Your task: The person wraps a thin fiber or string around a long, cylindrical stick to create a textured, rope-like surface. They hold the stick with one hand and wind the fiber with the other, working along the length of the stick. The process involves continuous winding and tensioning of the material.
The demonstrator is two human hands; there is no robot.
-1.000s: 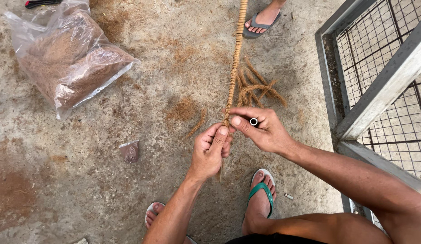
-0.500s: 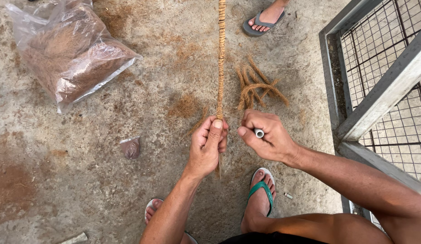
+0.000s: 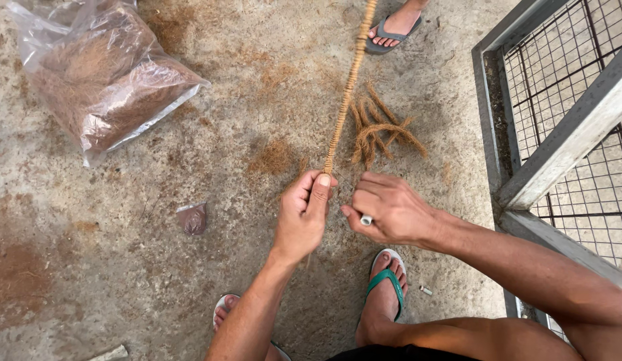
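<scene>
Left hand (image 3: 304, 214) is gripping the near end of the rope (image 3: 348, 87), fingers curled round it, thumb lying up along the strand. The rope is running taut from this fist up and away, out past the top edge of view. It is a thick, twisted, tan fibre rope.

Right hand (image 3: 391, 207) is sitting just beside the left, apart from it by a small gap. Its fingers are bent inward and pinched together; whether they are holding loose fibre I cannot tell. A pale ring (image 3: 366, 219) is showing on one finger. Both forearms are reaching in from the lower edge.

Beyond the right hand, just past the knuckles, a tangle of loose fibre strands (image 3: 381, 134) is lying on the floor (image 3: 124, 281), beside the rope line and to its right. Rusty fibre dust is staining the concrete ahead of the left hand.

Below the hands, the person's own feet are showing: the right in a green-strapped sandal (image 3: 386, 281), the left partly hidden under the left forearm.

Far ahead, near where the rope is leaving view, another person's foot in a grey sandal (image 3: 391, 30) is standing close to the rope.

Well off to the left of the left hand, a clear plastic bag (image 3: 104, 73) of brown fibre is lying on the floor. Nearer, a small brown scrap (image 3: 193, 218) is lying left of the left hand.

To the right of the right hand, a grey metal frame with wire mesh (image 3: 565, 113) is standing.
</scene>
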